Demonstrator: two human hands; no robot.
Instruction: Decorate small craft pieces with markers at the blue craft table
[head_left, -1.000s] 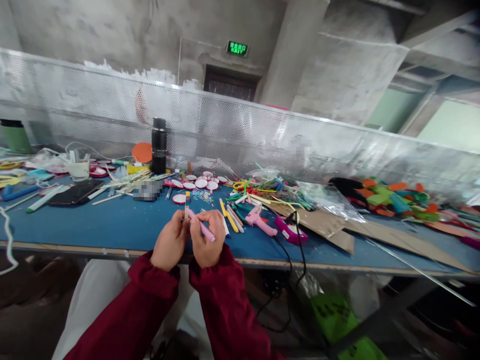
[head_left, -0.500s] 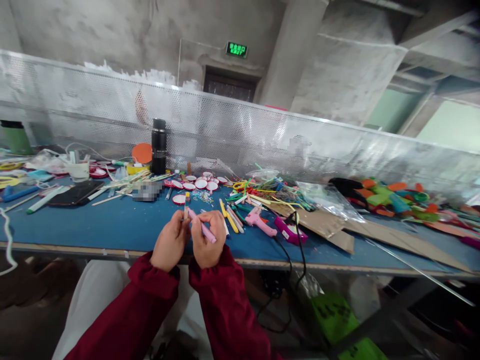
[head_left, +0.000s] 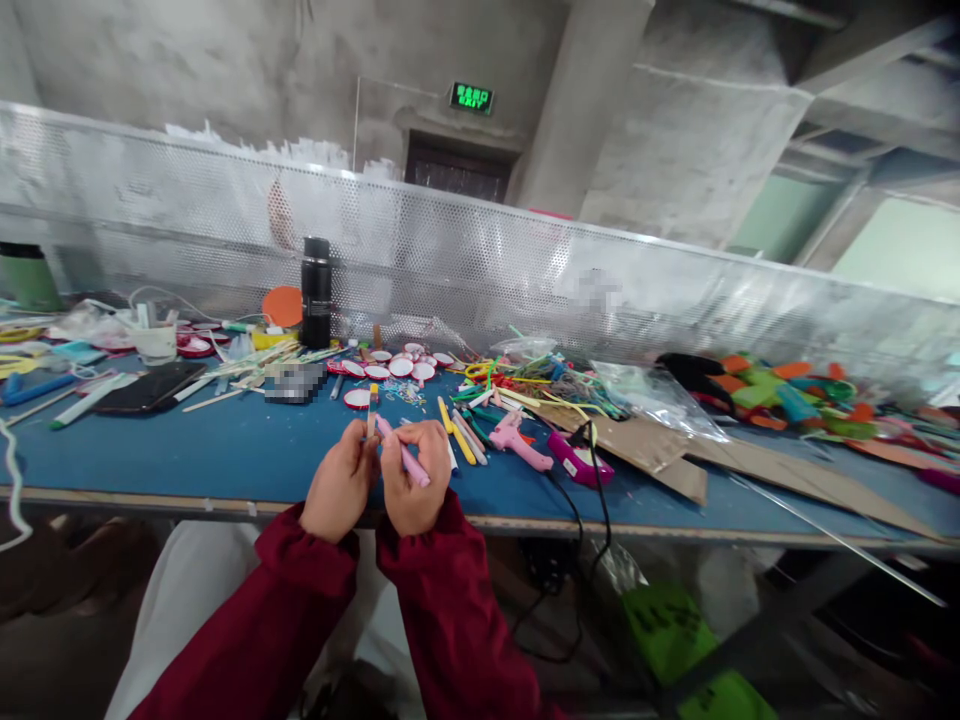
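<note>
My left hand (head_left: 341, 482) and my right hand (head_left: 411, 480) are held together over the near edge of the blue table (head_left: 247, 445), both in dark red sleeves. The right hand's fingers are closed around a pink marker (head_left: 409, 461) that slants up to the left. The left hand pinches a thin wooden stick (head_left: 372, 412) with a yellow-orange tip, held upright beside the marker's tip. Loose yellow and pink sticks (head_left: 459, 437) lie just right of my hands.
A pink glue gun (head_left: 517, 442) and a magenta device (head_left: 574, 459) with a black cable lie to the right. Round red-and-white discs (head_left: 394, 367), a black bottle (head_left: 316, 291), a phone (head_left: 150, 386), cardboard (head_left: 660, 450) and coloured craft scraps crowd the table before a perforated metal screen.
Both hands stay together at the table edge, barely shifted; the marker and stick keep the same grip.
</note>
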